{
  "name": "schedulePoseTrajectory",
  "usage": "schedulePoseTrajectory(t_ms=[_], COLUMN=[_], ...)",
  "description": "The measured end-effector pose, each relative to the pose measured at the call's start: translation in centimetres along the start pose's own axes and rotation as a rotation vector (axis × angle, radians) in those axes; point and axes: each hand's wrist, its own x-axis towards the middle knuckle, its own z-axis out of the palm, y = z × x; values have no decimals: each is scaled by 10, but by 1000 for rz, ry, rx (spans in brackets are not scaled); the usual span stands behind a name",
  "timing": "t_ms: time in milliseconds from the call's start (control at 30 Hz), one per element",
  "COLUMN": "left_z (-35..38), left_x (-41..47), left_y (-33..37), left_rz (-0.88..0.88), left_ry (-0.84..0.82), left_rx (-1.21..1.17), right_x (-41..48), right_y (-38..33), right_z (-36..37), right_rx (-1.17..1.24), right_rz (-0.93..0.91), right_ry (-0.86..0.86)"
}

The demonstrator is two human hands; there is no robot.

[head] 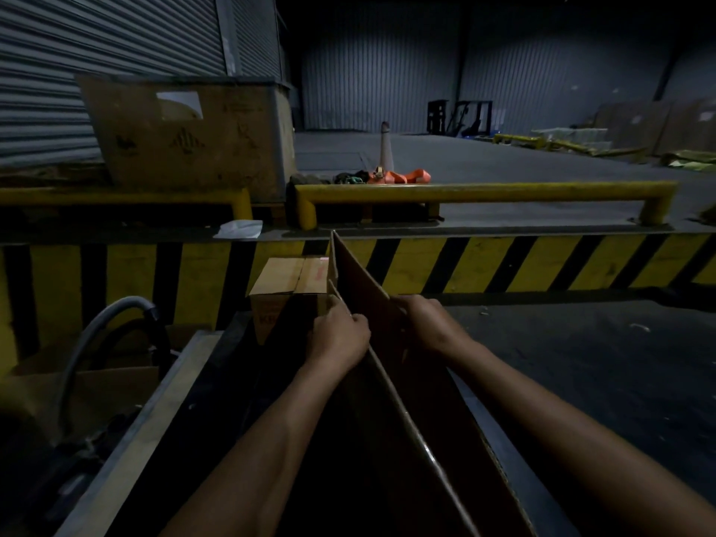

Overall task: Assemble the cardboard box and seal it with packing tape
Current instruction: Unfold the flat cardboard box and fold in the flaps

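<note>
Centrally, the cardboard box (pixel 358 275) is not yet formed: it stands low in front of the person as folded panels, w/ one long edge running from the bottom of the view up between both forearms and a flap rising at the far end. The left hand (pixel 341 337) grasps this edge from the left side, fingers curled round the thin board near the flap. The right hand (pixel 420 321) is on the other side, approx. opposite, its fingers curled onto the right face of the panel and holding it; the tips are in shadow. Just behind the flap, on the left, sits a closed carton (pixel 288 279) w/ red print. Behind it runs a yellow-black striped wall (pixel 503 261), and above that a yellow rail (pixel 484 189). Further away stand a cone (pixel 385 147) and an orange strap (pixel 410 176). At left is a grey hose (pixel 112 310), and higher a large carton (pixel 186 137) before a roller shutter (pixel 97 36)
</note>
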Motion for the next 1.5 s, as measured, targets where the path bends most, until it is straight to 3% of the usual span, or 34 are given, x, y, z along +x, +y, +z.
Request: schedulePoseTrajectory(t_ms=[167,233,467,633,733,800,900,967,1167,1500], left_z=[-10,-16,-42,-57,-61,-67,-76,-74,-66,-78], left_x=[-4,-3,5,20,26,26,4,-18,-29,26], left_y=[1,-2,-20,-24,-25,-25,-22,-21,-38,-62], left_rz=[-39,-81,-65,-86,-81,-73,-134,-143,-165,-145], left_ry=[-258,-281,44,186,189,83,-298,-406,-176,0], left_rx=[-92,-115,-95,-83,-113,-78,59,150,8,-139], right_x=[0,0,-3,-12,-13,-9,-4,-1,29,13], right_y=[4,6,20,28,34,37,42,44,47,49], right_z=[-2,-5,-22,-60,-52,-45,-43,-44,-51,-54], right_rx=[43,95,-20,40,107,121,133,174,31,78], right_rz=[34,63,106,395,440,412,387,402,375,313], right_ry=[5,-18,-15,-231,-211,-179,-211,-231,-99,-131])
